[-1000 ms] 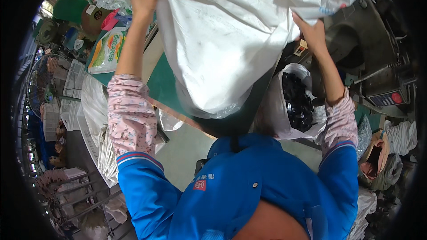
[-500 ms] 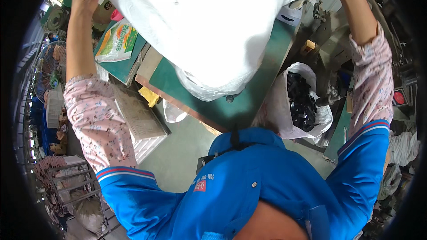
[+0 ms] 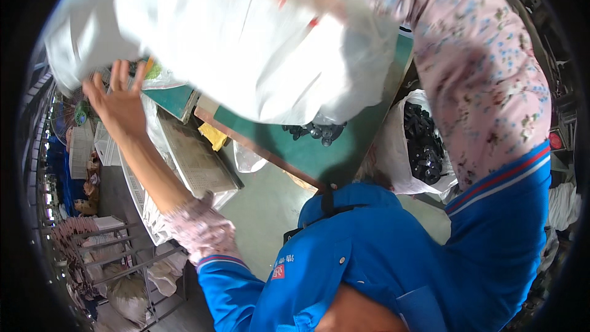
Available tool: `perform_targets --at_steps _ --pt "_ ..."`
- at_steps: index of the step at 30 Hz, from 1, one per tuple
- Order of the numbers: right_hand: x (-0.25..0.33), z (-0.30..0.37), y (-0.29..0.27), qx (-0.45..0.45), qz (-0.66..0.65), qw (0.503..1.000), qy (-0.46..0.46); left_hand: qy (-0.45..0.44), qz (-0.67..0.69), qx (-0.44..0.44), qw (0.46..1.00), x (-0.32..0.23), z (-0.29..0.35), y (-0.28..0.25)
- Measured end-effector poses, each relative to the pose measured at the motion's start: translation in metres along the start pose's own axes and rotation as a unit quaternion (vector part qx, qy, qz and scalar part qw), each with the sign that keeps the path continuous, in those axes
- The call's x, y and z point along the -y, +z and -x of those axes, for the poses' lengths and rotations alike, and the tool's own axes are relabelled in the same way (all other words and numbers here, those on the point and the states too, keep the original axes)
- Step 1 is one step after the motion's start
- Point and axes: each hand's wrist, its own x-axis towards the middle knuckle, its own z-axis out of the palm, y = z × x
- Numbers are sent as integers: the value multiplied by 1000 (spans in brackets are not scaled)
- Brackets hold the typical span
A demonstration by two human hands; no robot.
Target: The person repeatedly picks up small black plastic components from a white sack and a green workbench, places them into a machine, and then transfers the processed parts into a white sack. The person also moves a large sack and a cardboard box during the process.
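Observation:
A large white sack (image 3: 246, 43) with red print and a clear plastic liner (image 3: 362, 18) is held up over the green tabletop (image 3: 350, 154). Small black parts (image 3: 326, 132) lie on the tabletop just under its lower edge. My left hand (image 3: 123, 101) is open, fingers spread, beside the left part of the sack; whether a fingertip touches it I cannot tell. My right forearm reaches up to the sack at the top edge, where the sack and the picture's edge hide the fingers.
Right of the table stands a white bag (image 3: 399, 154) filled with black parts (image 3: 424, 141). A yellow cloth (image 3: 212, 136) and a clear plastic bag (image 3: 247, 157) hang at the table's left side. Metal racks (image 3: 123, 240) stand lower left, with a fan (image 3: 64, 114) above them.
My left hand has let go of the sack's upper left and come down, fingers spread. My right arm has swung inward across the top. The sack has shifted, and more black parts show beneath it.

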Motion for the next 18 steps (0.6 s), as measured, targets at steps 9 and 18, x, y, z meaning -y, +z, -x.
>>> perform_targets --at_steps 9,18 --pt "35 214 50 -10 156 973 170 -127 -35 -223 966 100 116 -159" --pt "6 312 177 147 62 843 514 -173 -87 -362 912 126 115 -170"
